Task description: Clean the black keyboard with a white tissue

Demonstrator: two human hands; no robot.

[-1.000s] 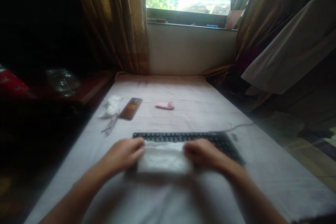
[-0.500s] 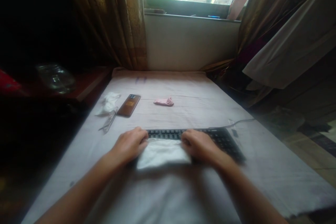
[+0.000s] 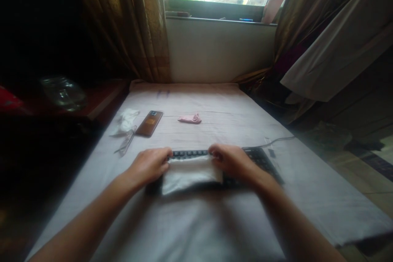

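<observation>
A white cloth [image 3: 193,174] is stretched between my two hands, over the middle of a black keyboard [image 3: 266,163]. My left hand [image 3: 152,164] is closed on the cloth's upper left corner, at the keyboard's left part. My right hand [image 3: 231,161] pinches the upper right corner, with its fingers curled in. The cloth's lower edge hangs toward me and hides much of the keys. The top row of keys shows between my hands. Whether the cloth touches the keys I cannot tell.
On the sheet-covered table [image 3: 313,196] lie a brown phone [image 3: 149,123], eyeglasses [image 3: 126,142], a crumpled white cloth or tissue [image 3: 127,120] and a folded pink cloth [image 3: 189,118]. The keyboard's cable [image 3: 276,141] runs off to the right. A glass jar [image 3: 64,93] stands at the left.
Both hands have moved slightly away from me, raising the cloth's top edge a little in view. The whole scene shifts slightly left as the camera turns.
</observation>
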